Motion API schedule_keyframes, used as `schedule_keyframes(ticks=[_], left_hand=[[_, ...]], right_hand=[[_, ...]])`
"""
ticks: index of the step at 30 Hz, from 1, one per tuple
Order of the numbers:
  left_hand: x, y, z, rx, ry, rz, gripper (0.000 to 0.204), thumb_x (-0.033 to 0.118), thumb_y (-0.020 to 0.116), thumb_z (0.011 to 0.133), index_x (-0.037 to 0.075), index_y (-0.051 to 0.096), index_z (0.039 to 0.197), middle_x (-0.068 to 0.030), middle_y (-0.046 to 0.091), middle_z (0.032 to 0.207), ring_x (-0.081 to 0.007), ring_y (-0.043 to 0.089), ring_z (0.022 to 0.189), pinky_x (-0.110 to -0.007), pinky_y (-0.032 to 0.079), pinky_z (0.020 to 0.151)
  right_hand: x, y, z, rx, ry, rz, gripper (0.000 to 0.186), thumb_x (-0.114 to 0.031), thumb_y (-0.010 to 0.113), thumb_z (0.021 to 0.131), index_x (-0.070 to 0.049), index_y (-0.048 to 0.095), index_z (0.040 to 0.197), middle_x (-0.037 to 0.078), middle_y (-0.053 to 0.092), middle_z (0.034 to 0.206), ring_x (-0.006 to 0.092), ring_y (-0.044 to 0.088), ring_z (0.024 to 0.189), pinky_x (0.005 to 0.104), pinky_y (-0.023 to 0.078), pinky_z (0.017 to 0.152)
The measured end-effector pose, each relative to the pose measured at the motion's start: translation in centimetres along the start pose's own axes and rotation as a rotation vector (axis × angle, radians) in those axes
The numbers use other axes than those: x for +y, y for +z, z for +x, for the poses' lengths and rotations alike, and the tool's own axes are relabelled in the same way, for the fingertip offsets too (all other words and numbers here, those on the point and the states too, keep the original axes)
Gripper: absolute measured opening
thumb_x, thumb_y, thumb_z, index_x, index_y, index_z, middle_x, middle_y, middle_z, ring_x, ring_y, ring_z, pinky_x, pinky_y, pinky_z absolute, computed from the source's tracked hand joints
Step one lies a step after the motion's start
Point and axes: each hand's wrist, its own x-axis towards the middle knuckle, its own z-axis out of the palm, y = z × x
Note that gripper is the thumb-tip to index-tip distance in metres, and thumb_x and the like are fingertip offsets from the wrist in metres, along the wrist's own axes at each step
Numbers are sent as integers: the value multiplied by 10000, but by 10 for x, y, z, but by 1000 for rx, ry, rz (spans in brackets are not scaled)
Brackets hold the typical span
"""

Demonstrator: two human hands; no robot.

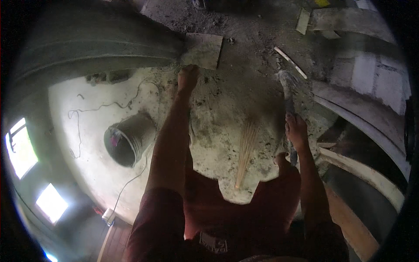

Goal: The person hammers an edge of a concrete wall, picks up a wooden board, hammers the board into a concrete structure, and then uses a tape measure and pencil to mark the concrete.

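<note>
My left hand (188, 77) is closed at the lower corner of a square grey board (203, 48), beside a long grey wall edge; what its fingers hold, if anything, is hidden. My right hand (297, 130) grips the shaft of a long, grey, dust-crusted tool (288, 96), whose wider end lies on the dirty floor. A pale short stick (290, 62) rests just right of that end. Between my legs lies a bundle of thin straw-coloured sticks (245, 148), like a broom.
A tipped bucket (131, 139) lies left, near a loose cable (101, 107) running to a white box (108, 215). Curved boards (362, 170) and an opening are at right, with pale blocks (362, 70) behind. Planks (303, 21) lie at the back right.
</note>
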Motion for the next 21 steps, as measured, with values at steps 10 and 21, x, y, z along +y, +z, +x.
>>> schedule_keyframes(ticks=[10,21], left_hand=[[-109,161,194,41,301,127,316,322,552,932,62,692,1045,-155,694,963,-399,644,947,-463,502,829],[-128,224,215,104,55,97,339,363,566,943,94,663,1126,-175,691,1003,-376,675,881,-471,536,769]], right_hand=[[69,106,142,-39,263,-72,395,-486,570,944,-105,542,841,-13,423,604,110,413,484,312,346,461],[42,154,228,-18,163,-508,491,-512,503,962,-37,625,997,97,592,712,222,558,619,407,441,616]])
